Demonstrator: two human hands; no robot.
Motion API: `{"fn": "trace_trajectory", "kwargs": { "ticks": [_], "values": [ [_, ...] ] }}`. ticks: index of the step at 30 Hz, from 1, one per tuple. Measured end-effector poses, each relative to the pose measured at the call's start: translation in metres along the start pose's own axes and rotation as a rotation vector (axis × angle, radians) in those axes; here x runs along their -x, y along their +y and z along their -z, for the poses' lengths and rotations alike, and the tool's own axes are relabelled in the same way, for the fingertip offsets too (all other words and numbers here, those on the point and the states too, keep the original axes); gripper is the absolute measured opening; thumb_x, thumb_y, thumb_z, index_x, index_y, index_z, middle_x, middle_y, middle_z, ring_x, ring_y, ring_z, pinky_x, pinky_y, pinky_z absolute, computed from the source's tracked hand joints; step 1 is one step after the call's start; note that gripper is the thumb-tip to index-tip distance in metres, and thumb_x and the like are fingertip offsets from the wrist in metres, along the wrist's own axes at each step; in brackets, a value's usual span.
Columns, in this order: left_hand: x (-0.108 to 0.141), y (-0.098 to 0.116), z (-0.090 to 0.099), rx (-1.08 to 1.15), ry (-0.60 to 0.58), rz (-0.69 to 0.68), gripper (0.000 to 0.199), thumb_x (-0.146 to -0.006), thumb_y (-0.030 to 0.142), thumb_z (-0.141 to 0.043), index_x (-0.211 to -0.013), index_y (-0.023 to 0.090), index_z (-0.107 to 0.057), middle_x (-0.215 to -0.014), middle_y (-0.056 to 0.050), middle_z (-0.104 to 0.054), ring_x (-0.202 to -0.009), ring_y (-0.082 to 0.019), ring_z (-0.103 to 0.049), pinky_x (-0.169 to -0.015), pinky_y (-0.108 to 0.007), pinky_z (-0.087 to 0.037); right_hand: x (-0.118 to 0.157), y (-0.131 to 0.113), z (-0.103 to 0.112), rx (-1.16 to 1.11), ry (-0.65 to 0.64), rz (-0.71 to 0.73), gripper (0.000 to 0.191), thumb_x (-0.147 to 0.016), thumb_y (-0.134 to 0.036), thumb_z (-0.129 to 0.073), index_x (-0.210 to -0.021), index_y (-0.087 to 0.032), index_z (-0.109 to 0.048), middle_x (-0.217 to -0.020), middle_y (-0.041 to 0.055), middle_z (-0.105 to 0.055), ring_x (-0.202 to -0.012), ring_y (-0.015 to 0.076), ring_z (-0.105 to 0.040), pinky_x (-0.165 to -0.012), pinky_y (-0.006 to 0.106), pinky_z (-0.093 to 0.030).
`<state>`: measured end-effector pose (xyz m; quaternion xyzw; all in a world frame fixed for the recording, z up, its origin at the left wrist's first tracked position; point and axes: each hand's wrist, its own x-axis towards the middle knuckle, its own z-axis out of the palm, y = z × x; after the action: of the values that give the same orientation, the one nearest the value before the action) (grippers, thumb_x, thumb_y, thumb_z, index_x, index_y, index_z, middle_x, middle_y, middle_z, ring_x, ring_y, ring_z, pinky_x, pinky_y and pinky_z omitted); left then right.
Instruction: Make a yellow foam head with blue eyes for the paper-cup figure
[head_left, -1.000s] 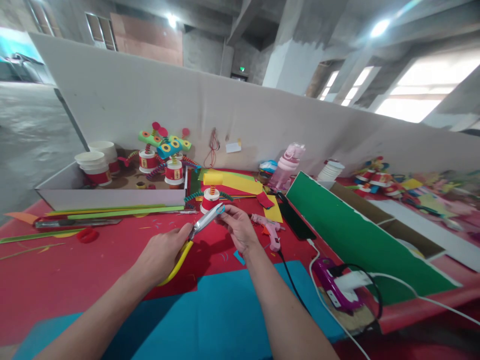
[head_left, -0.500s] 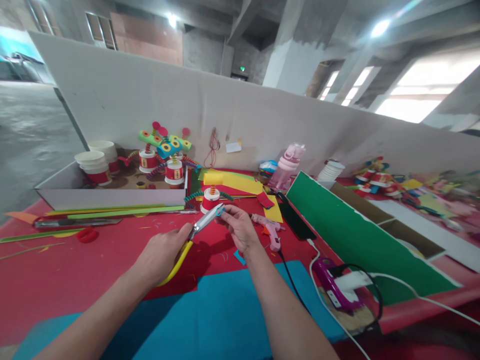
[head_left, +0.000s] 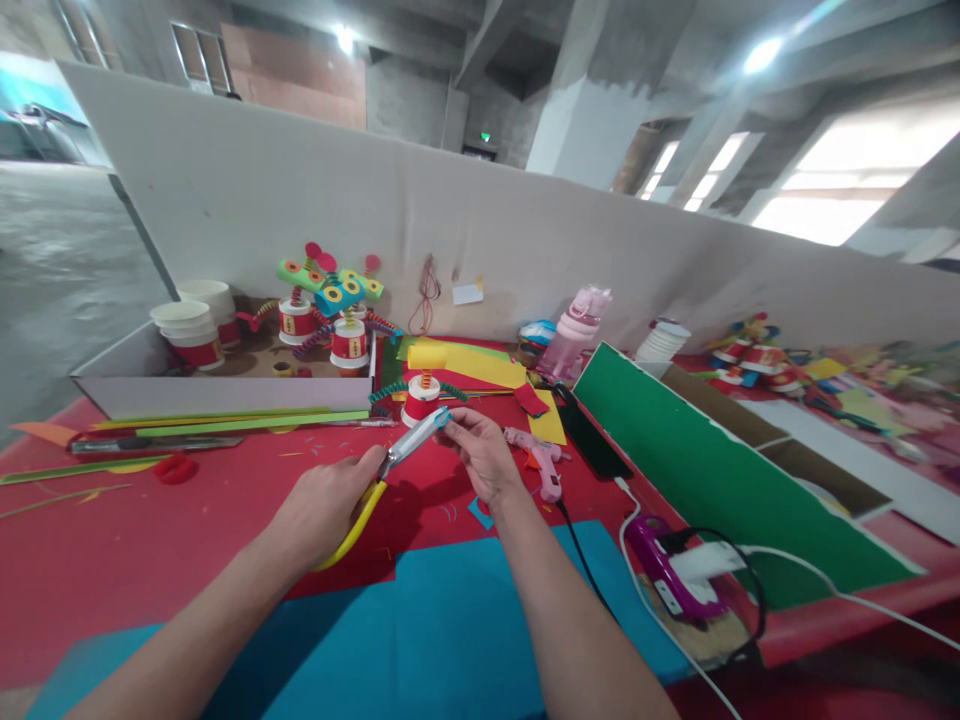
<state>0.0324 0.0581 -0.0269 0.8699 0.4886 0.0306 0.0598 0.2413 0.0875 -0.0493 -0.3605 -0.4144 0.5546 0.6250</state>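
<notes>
My left hand [head_left: 328,508] is closed round the yellow handles of a pair of scissors [head_left: 411,442], whose blades point up and right. Between the fingertips of my right hand [head_left: 480,452] is a small blue paper piece [head_left: 442,418], right at the blade tips. Just behind the blades stands a paper-cup figure [head_left: 421,398] with a yellow tube head and green folded-paper arms. A blue paper scrap [head_left: 480,513] lies below my right wrist.
A pink glue gun [head_left: 541,462] lies right of my hands, near a black phone [head_left: 596,440]. A box [head_left: 225,398] with finished figures stands back left. A green board [head_left: 720,470] and purple power strip [head_left: 671,570] are at right. Blue sheets [head_left: 465,620] cover the front.
The blue paper piece has turned slightly at the scissor tips, and the blades look closer together. Both hands stay almost in place.
</notes>
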Motion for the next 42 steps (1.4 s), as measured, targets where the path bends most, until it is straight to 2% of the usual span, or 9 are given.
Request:
{"fn": "trace_trajectory", "kwargs": {
  "ticks": [14,24,42],
  "values": [
    [-0.0009,-0.001,-0.001,-0.002,-0.011,0.002,0.016,-0.09,0.024,-0.029,-0.103,0.022,-0.039,-0.081,-0.006,-0.063,-0.07,-0.023,-0.063,-0.054,-0.026,-0.034,-0.0002,0.0009,-0.0009,0.0,0.001,-0.014,0.021,-0.058,-0.03,-0.08,-0.072,-0.019,-0.07,-0.071,-0.0004,-0.067,-0.068,0.0119,-0.059,-0.069,0.026,-0.049],
    [0.0013,-0.0004,0.0009,0.014,-0.026,-0.008,0.017,-0.09,0.022,-0.029,-0.104,0.022,-0.038,-0.079,-0.006,-0.063,-0.068,-0.023,-0.062,-0.053,-0.026,-0.031,-0.0003,-0.0022,0.0007,-0.02,0.018,-0.016,0.019,-0.059,-0.03,-0.079,-0.072,-0.019,-0.071,-0.072,-0.0002,-0.068,-0.068,0.0117,-0.06,-0.072,0.027,-0.048],
    [-0.0021,-0.0013,-0.0041,-0.016,-0.018,0.001,0.019,-0.089,0.021,-0.029,-0.106,0.022,-0.037,-0.08,-0.005,-0.062,-0.07,-0.023,-0.062,-0.053,-0.026,-0.028,-0.0016,0.0035,0.0016,0.0,-0.025,-0.027,0.02,-0.059,-0.03,-0.08,-0.073,-0.019,-0.071,-0.074,-0.0007,-0.066,-0.069,0.011,-0.058,-0.07,0.025,-0.048]
  ]
}}
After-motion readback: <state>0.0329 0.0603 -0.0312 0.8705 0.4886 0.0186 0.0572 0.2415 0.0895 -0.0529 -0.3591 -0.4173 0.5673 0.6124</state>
